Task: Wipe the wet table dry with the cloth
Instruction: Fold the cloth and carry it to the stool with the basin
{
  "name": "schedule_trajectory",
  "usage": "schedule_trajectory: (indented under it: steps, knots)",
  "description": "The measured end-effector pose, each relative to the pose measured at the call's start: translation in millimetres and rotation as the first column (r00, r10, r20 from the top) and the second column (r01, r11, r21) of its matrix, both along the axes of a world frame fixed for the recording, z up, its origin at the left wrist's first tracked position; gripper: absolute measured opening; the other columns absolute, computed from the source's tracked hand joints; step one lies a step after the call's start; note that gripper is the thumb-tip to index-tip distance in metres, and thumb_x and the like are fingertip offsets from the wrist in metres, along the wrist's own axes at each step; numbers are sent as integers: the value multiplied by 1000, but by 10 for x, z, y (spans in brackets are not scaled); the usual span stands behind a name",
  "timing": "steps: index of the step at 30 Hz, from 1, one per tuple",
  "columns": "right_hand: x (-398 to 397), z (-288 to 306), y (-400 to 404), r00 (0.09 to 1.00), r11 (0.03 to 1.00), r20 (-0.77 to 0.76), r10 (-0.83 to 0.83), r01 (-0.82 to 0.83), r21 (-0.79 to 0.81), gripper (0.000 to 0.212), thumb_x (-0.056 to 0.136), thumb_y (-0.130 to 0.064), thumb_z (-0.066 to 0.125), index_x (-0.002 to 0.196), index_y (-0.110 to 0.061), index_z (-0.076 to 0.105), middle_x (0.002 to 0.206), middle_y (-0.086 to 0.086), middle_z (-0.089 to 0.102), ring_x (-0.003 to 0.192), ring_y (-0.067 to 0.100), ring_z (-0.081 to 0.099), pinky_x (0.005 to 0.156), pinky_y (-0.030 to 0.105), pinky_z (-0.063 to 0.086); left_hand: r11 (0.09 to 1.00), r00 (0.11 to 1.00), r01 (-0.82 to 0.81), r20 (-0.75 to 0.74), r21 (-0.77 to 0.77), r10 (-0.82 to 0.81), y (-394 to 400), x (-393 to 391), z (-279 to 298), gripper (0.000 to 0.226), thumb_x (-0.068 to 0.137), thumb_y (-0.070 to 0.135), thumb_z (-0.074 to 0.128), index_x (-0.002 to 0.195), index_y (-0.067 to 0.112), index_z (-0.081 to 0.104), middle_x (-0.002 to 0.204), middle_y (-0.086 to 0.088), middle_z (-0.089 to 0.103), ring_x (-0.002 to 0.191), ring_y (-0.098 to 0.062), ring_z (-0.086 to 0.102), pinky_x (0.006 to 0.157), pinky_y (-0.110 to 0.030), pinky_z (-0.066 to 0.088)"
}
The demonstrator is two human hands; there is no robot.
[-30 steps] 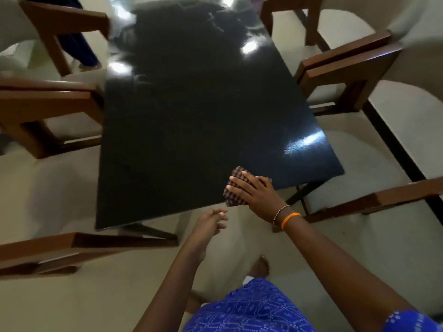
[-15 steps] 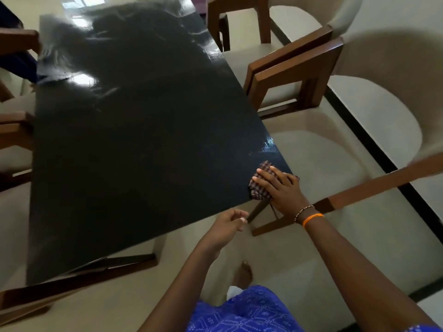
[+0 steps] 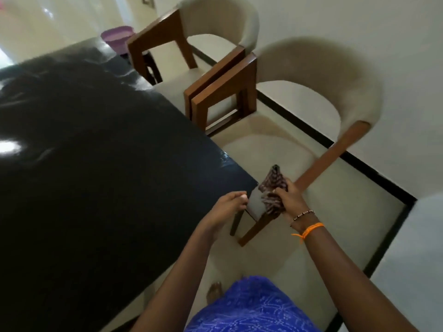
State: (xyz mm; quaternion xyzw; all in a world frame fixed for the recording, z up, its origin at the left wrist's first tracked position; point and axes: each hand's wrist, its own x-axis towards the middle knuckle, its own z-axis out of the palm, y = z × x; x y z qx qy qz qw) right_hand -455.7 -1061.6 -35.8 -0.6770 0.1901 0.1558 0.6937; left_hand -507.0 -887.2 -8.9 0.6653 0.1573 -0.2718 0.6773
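Note:
The glossy black table (image 3: 96, 176) fills the left half of the view, with bright glare patches and wet streaks near its right edge. A checked brown cloth (image 3: 273, 188) is bunched up just past the table's near right corner, off the surface. My right hand (image 3: 291, 200) grips it from below and the right. My left hand (image 3: 230, 204) hovers at the table's corner with its fingers loosely curled, holding nothing.
Two cream chairs with brown wooden arms (image 3: 230, 92) stand close along the table's right side, the nearer one (image 3: 318, 164) right behind the cloth. A purple basin (image 3: 117, 37) sits on the floor at the far end. My bare foot (image 3: 214, 294) is below.
My right hand slid the cloth along the near edge to the right corner and lifted it off the table, now bunched. The view swung right; my left hand followed to the corner.

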Motion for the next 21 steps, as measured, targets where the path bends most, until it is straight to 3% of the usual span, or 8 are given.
schedule_trajectory:
  steps: [2, 4, 9, 13, 16, 18, 20, 21]
  knots:
    - [-94, 77, 8, 1000, 1000, 13, 13, -13, 1, 53, 89, 11, 44, 139, -6, 38, 129, 25, 53, 101, 33, 60, 93, 50, 49, 996, 997, 70, 20, -55, -69, -180, 115, 46, 40, 95, 32, 45, 131, 15, 50, 127, -5, 58, 114, -18, 56, 103, -33, 40]
    - [-163, 143, -54, 1000, 997, 17, -15, 14, 70, 52, 92, 3, 47, 142, -8, 35, 133, 14, 51, 119, 31, 53, 100, 43, 44, 987, 995, 99, 25, -126, -97, -409, 200, 87, 37, 96, 28, 44, 127, 9, 53, 124, -12, 61, 111, -25, 59, 95, -35, 45]
    - [-147, 289, -499, 995, 948, -34, -94, 99, 303, 43, 102, -23, 27, 140, -8, 40, 133, -1, 48, 119, 11, 48, 75, 11, 51, 994, 993, 94, 77, -64, -89, -920, 474, 84, 32, 87, 20, 63, 115, 6, 60, 113, -17, 66, 101, -27, 66, 88, -39, 54]
    - [-18, 218, -1135, 970, 943, 27, -240, 227, 244, 36, 99, -9, 35, 132, -4, 49, 137, 9, 52, 123, 18, 50, 88, 25, 46, 993, 995, 89, 53, -73, -86, -1485, 813, 6, 12, 84, 7, 63, 89, 19, 64, 87, -5, 72, 68, -12, 71, 52, -22, 55]
    - [150, 119, -1722, 903, 863, -61, -426, 425, 274, 36, 98, -7, 40, 132, -2, 47, 132, 12, 55, 107, 16, 57, 72, 18, 48, 987, 994, 105, -1, -121, -105, -2115, 1116, -5, 22, 83, 4, 62, 105, 5, 63, 93, -14, 72, 72, -21, 72, 52, -25, 54]
    - [252, 112, -2112, 887, 797, -170, -429, 460, 391, 31, 98, -17, 40, 121, -3, 56, 105, 9, 69, 83, 15, 65, 60, 20, 51, 980, 991, 122, -31, -159, -129, -2572, 1309, 14, 27, 81, 4, 64, 108, 2, 63, 96, -16, 72, 81, -27, 71, 59, -30, 56]
    - [348, 133, -2563, 877, 740, -237, -418, 480, 471, 30, 97, -27, 42, 102, -9, 65, 82, 4, 75, 74, 17, 69, 64, 26, 51, 969, 986, 133, -72, -210, -151, -3082, 1502, 39, 23, 80, 5, 65, 103, 5, 65, 90, -12, 74, 80, -26, 71, 59, -29, 56]
    - [415, 134, -2804, 864, 701, -232, -446, 499, 510, 30, 96, -29, 44, 99, -10, 67, 83, 5, 75, 79, 20, 69, 69, 30, 52, 963, 982, 144, -86, -229, -167, -3332, 1593, 55, 20, 80, 5, 64, 101, 7, 66, 87, -9, 75, 77, -23, 72, 57, -27, 56]
